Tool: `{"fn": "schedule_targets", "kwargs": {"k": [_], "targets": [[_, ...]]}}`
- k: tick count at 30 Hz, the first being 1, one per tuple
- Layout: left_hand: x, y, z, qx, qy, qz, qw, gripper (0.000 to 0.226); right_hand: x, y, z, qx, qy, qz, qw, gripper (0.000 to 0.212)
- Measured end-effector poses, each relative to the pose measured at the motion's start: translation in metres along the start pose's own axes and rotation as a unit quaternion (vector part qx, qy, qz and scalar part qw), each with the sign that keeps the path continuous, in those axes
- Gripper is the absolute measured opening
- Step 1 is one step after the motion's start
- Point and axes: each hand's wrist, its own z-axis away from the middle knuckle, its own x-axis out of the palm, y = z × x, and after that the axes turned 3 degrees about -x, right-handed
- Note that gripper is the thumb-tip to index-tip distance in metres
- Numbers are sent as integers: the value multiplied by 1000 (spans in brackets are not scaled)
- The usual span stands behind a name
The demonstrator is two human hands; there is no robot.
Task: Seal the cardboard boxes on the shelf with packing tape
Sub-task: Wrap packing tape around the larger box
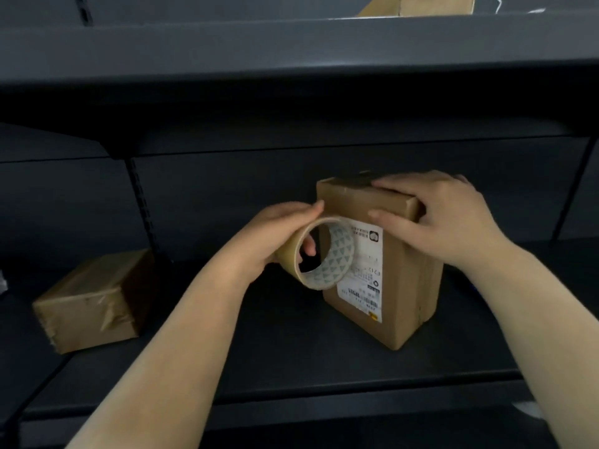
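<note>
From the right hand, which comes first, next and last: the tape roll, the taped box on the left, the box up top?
1. Tape roll, just left of the right hand, in the left hand.
2. Taped box, far left, same shelf.
3. Top box, shelf above.

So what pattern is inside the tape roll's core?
Pale green triangles on white inside the tape roll, head view.

Upright box [402, 286] standing mid-shelf [291, 351], tape roll [316, 254] touching its left face, second box [87, 303] lying well left (another sitting on the upper shelf).
</note>
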Motion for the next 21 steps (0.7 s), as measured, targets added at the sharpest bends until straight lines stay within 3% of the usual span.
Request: {"fn": "schedule_targets", "kwargs": {"k": [2, 4, 6, 10, 13, 15, 17, 21], "targets": [[-9, -17, 12, 28, -58, 147, 987, 36, 11, 1, 0, 29, 75, -34, 996, 62], [-13, -31, 23, 58, -70, 217, 972, 26, 20, -6, -2, 28, 119, -46, 991, 56], [-9, -41, 27, 39, -15, 209, 977, 20, 25, -14, -4, 31, 140, -54, 988, 54], [11, -60, 28, -55, 81, 110, 989, 31, 26, -19, -6, 49, 171, -44, 983, 50], [-1, -66, 36, -2, 87, 171, 981, 32, 29, -24, -9, 71, 178, -26, 981, 45], [-28, -69, 47, 56, 34, 250, 966, 35, 33, -31, -13, 77, 161, 20, 984, 48], [-51, -70, 57, 80, -11, 251, 965, 32, 35, -40, -15, 74, 145, 49, 986, 49], [-29, -78, 57, -35, 54, 143, 988, 13, 30, -47, -19, 67, 86, 82, 991, 50]]}}
